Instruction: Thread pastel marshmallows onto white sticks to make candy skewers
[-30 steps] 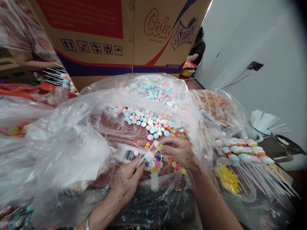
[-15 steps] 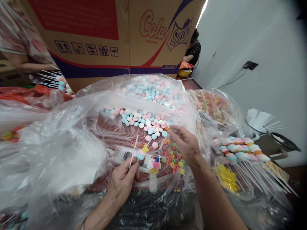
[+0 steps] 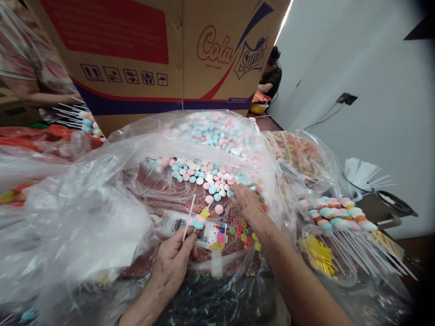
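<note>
My left hand (image 3: 175, 256) is closed, its thumb and fingers pinching a small candy skewer (image 3: 197, 222) with pink, blue and yellow pieces. A bare white stick (image 3: 192, 206) stands up from the same grip. My right hand (image 3: 249, 206) reaches over the table, fingers stretched forward and downward. Its fingertips are at the near edge of a spill of round pink, blue and white candies (image 3: 200, 180), beside a blue one; whether they touch it I cannot tell. Under and beside that hand lie coloured ring candies (image 3: 243, 231), partly covered by the forearm.
Behind the spill stands a large cardboard box (image 3: 136, 50). Clear plastic bags (image 3: 91, 217) crowd the left. Finished candy skewers (image 3: 340, 215), yellow twist ties (image 3: 319, 253) and white sticks (image 3: 363, 174) lie at the right. Another person's arm (image 3: 30, 93) shows at the far left.
My right hand has moved left and forward to the edge of the round candies, its forearm now covering more ring candies. My left hand keeps its grip nearly in place. The view has shifted slightly.
</note>
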A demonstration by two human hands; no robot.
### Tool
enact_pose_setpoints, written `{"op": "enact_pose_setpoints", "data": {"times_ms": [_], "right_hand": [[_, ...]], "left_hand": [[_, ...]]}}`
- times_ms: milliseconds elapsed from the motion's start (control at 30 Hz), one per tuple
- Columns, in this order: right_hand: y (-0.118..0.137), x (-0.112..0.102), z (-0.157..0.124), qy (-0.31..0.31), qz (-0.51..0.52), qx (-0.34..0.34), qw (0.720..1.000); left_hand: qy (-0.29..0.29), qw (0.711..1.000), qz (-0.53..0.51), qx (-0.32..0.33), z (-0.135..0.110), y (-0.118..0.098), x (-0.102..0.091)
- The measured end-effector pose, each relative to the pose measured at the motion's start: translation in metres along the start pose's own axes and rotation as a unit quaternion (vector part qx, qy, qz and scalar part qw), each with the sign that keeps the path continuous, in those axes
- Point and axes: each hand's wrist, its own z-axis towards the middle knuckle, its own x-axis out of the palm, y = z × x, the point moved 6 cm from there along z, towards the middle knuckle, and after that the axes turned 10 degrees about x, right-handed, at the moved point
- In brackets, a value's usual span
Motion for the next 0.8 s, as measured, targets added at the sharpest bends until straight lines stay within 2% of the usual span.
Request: {"op": "enact_pose_setpoints", "data": {"times_ms": [200, 333, 533, 667, 800], "right_hand": [[0.002, 0.000, -0.001, -0.027, -0.013, -0.020, 0.999], [0.006, -0.001, -0.005, -0.022, 0.000, -0.025, 0.999], [0.015, 0.006, -0.015, 0.007, 0.016, -0.117, 0.993], [0.013, 0.006, -0.018, 0.013, 0.000, -0.105, 0.994], [0.022, -0.011, -0.026, -0.036, -0.010, -0.092, 0.995]], "left_hand": [[0.004, 1.000, 0.010, -0.001, 0.000, -0.005, 0.000], [0.011, 1.000, 0.019, 0.001, 0.001, -0.007, 0.001], [0.017, 0.999, 0.042, 0.006, 0.001, -0.003, -0.001], [0.020, 0.999, 0.045, 0.007, 0.001, -0.005, -0.001], [0.016, 0.999, 0.045, 0.001, 0.001, -0.007, 0.000]]}}
